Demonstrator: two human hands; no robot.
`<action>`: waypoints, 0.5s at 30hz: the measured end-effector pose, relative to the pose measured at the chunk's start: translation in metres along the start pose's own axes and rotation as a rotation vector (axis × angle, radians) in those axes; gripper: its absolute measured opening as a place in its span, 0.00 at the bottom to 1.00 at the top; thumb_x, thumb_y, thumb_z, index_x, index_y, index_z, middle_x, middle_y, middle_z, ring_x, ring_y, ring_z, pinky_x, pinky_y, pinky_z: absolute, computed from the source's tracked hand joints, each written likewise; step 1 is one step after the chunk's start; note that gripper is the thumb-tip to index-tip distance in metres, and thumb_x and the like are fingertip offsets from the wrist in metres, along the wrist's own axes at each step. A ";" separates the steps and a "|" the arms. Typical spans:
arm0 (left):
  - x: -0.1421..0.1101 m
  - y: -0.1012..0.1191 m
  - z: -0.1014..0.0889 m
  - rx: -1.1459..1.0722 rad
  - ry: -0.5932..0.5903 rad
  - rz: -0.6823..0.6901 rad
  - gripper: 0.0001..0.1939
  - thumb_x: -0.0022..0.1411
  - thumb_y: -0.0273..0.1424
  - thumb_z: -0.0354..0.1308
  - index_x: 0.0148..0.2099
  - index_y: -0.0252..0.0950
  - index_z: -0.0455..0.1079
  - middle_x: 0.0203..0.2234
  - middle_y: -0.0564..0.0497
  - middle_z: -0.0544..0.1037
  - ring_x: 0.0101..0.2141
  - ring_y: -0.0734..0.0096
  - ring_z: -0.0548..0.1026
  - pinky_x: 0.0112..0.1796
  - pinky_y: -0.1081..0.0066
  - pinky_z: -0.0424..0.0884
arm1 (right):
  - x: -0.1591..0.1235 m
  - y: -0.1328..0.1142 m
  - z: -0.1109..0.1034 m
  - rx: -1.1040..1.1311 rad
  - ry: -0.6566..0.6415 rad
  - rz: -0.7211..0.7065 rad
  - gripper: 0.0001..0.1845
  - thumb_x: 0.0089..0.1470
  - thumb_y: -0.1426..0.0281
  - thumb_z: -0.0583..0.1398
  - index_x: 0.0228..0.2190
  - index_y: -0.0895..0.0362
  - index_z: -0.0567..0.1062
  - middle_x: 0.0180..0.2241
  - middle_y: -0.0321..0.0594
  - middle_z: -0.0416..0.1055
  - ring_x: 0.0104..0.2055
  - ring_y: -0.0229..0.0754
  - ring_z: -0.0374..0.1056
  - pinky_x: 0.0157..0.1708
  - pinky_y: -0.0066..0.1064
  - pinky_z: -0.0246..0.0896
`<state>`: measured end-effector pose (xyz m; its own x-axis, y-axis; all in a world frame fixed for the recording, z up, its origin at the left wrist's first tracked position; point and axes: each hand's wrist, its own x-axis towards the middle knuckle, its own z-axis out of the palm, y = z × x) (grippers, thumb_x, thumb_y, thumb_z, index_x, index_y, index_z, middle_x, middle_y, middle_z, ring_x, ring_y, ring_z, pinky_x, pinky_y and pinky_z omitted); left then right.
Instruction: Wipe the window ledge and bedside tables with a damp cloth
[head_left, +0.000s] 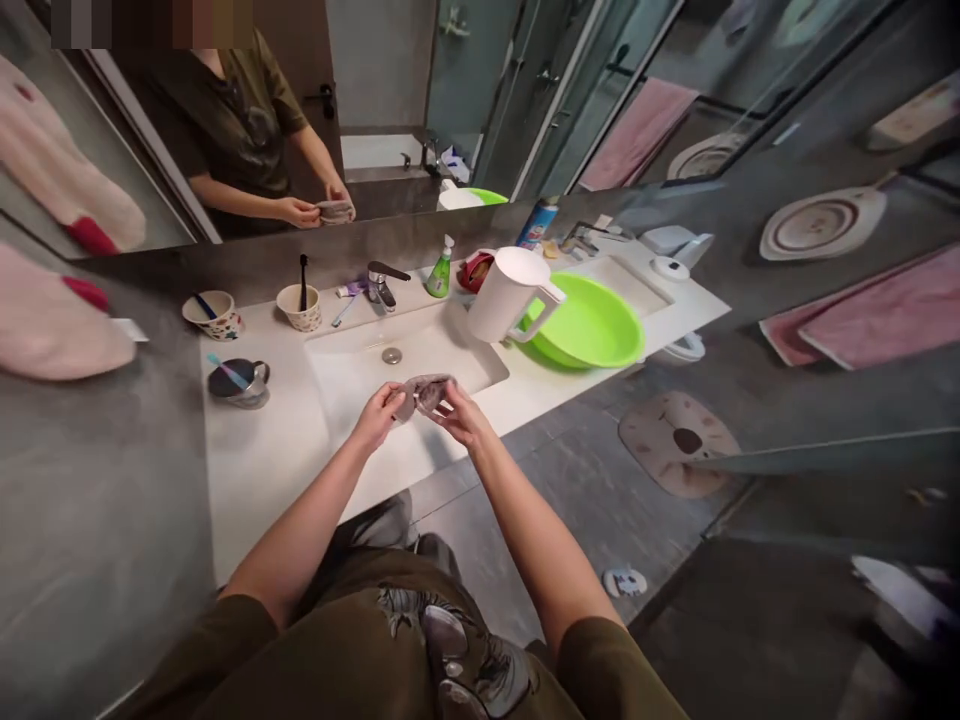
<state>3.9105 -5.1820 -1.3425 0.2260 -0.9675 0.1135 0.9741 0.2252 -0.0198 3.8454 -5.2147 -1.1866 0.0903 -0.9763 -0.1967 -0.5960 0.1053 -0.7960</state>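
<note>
Over the front edge of the white sink (pixel 349 375), both hands hold a small grey cloth piece (pixel 429 388) that could be a sock; its exact kind is not clear. My left hand (pixel 377 418) pinches its left end between thumb and fingers. On the other side, my right hand (pixel 463 416) grips the right end, with some fingers curled beneath it. The cloth is bunched and slightly folded between them. Behind it stand the tap (pixel 382 285) and a green pump bottle (pixel 440 270). A white pitcher (pixel 504 295) rests at the sink's right rim.
A lime-green basin (pixel 600 320) sits right of the pitcher, overlapping a second sink (pixel 637 285). Two patterned cups (pixel 300 308) and a grey mug (pixel 244 385) with a toothbrush stand left. A blue can (pixel 537 225) is near the mirror. A mat (pixel 679 440) lies on the floor.
</note>
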 end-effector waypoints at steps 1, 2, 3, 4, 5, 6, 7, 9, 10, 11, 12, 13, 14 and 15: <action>0.019 -0.002 -0.007 0.067 0.016 0.011 0.18 0.50 0.40 0.69 0.38 0.36 0.69 0.29 0.55 0.74 0.29 0.76 0.70 0.32 0.77 0.65 | 0.021 -0.003 -0.003 -0.146 0.005 -0.020 0.23 0.43 0.59 0.70 0.40 0.49 0.71 0.37 0.33 0.75 0.38 0.39 0.73 0.40 0.37 0.73; 0.037 -0.004 -0.014 0.155 0.047 0.025 0.19 0.51 0.42 0.68 0.39 0.36 0.69 0.29 0.54 0.74 0.30 0.75 0.70 0.33 0.76 0.65 | 0.040 -0.006 -0.008 -0.300 0.016 -0.035 0.24 0.43 0.61 0.70 0.42 0.50 0.71 0.37 0.33 0.75 0.38 0.39 0.73 0.40 0.36 0.73; 0.052 -0.005 -0.022 0.251 0.090 0.037 0.19 0.52 0.44 0.66 0.39 0.36 0.68 0.29 0.53 0.74 0.30 0.74 0.71 0.33 0.75 0.66 | 0.058 -0.009 -0.013 -0.447 0.030 -0.040 0.25 0.43 0.64 0.69 0.44 0.50 0.70 0.36 0.33 0.75 0.37 0.39 0.73 0.40 0.35 0.73; 0.064 -0.007 -0.031 0.345 0.141 0.043 0.19 0.54 0.45 0.64 0.40 0.36 0.68 0.29 0.53 0.74 0.30 0.73 0.71 0.33 0.74 0.67 | 0.075 -0.013 -0.020 -0.573 0.038 -0.029 0.26 0.44 0.66 0.68 0.46 0.51 0.70 0.35 0.34 0.75 0.36 0.39 0.73 0.39 0.35 0.73; 0.075 -0.009 -0.041 0.427 0.193 0.039 0.19 0.55 0.46 0.62 0.40 0.36 0.69 0.29 0.52 0.74 0.30 0.72 0.71 0.32 0.73 0.68 | 0.092 -0.018 -0.027 -0.671 0.037 -0.003 0.27 0.43 0.68 0.68 0.47 0.52 0.71 0.33 0.35 0.75 0.34 0.39 0.73 0.38 0.36 0.73; 0.084 -0.011 -0.052 0.491 0.247 0.027 0.18 0.57 0.46 0.61 0.40 0.36 0.70 0.29 0.51 0.74 0.30 0.71 0.72 0.33 0.72 0.68 | 0.108 -0.023 -0.036 -0.742 0.024 0.030 0.27 0.43 0.69 0.68 0.47 0.53 0.72 0.32 0.35 0.75 0.34 0.41 0.73 0.37 0.38 0.73; 0.090 -0.014 -0.063 0.537 0.301 0.008 0.17 0.57 0.44 0.61 0.39 0.36 0.71 0.29 0.50 0.74 0.30 0.69 0.72 0.34 0.70 0.69 | 0.125 -0.027 -0.044 -0.804 0.005 0.062 0.26 0.42 0.71 0.68 0.46 0.54 0.73 0.33 0.37 0.75 0.34 0.42 0.73 0.38 0.40 0.73; 0.099 -0.025 -0.083 0.626 0.416 -0.033 0.13 0.55 0.39 0.62 0.39 0.36 0.73 0.31 0.48 0.75 0.36 0.63 0.74 0.40 0.64 0.71 | 0.157 -0.030 -0.058 -0.965 -0.033 0.090 0.26 0.40 0.74 0.68 0.45 0.54 0.75 0.38 0.41 0.76 0.41 0.46 0.73 0.44 0.43 0.71; 0.101 -0.033 -0.090 0.679 0.475 -0.049 0.11 0.55 0.35 0.62 0.39 0.36 0.74 0.34 0.46 0.76 0.41 0.59 0.74 0.46 0.59 0.70 | 0.171 -0.027 -0.062 -1.047 -0.047 0.088 0.27 0.40 0.75 0.68 0.46 0.54 0.75 0.43 0.43 0.75 0.47 0.48 0.71 0.50 0.45 0.68; 0.102 -0.043 -0.095 0.727 0.530 -0.065 0.11 0.54 0.33 0.62 0.41 0.36 0.75 0.38 0.44 0.76 0.47 0.55 0.72 0.52 0.55 0.66 | 0.183 -0.019 -0.065 -1.123 -0.056 0.080 0.29 0.41 0.75 0.67 0.48 0.54 0.75 0.50 0.45 0.73 0.55 0.50 0.66 0.56 0.46 0.62; 0.103 -0.054 -0.096 0.761 0.575 -0.079 0.12 0.54 0.30 0.61 0.43 0.36 0.76 0.43 0.42 0.76 0.53 0.52 0.69 0.57 0.52 0.61 | 0.193 -0.008 -0.065 -1.180 -0.059 0.071 0.31 0.43 0.74 0.66 0.52 0.54 0.73 0.57 0.47 0.67 0.62 0.52 0.59 0.62 0.48 0.54; 0.104 -0.067 -0.094 0.804 0.600 -0.095 0.14 0.55 0.29 0.60 0.45 0.37 0.76 0.49 0.41 0.74 0.58 0.50 0.64 0.60 0.50 0.55 | 0.199 0.007 -0.063 -1.248 -0.062 0.062 0.32 0.47 0.73 0.64 0.56 0.54 0.70 0.63 0.47 0.60 0.67 0.53 0.50 0.65 0.50 0.46; 0.105 -0.080 -0.090 0.874 0.600 -0.113 0.17 0.56 0.28 0.58 0.49 0.38 0.75 0.55 0.41 0.71 0.62 0.49 0.59 0.63 0.48 0.49 | 0.202 0.024 -0.061 -1.345 -0.069 0.055 0.33 0.52 0.70 0.62 0.60 0.53 0.66 0.66 0.47 0.53 0.70 0.53 0.42 0.66 0.52 0.40; 0.106 -0.094 -0.083 0.972 0.571 -0.137 0.19 0.57 0.28 0.57 0.52 0.39 0.74 0.60 0.43 0.68 0.64 0.48 0.55 0.64 0.46 0.44 | 0.203 0.041 -0.058 -1.481 -0.098 0.041 0.32 0.57 0.67 0.57 0.63 0.53 0.61 0.68 0.47 0.48 0.71 0.54 0.36 0.66 0.56 0.36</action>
<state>3.8433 -5.3150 -1.4109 0.3300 -0.8458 -0.4192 0.6293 -0.1340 0.7656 3.7930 -5.4199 -1.2257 0.0700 -0.9549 -0.2887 -0.8447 -0.2106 0.4920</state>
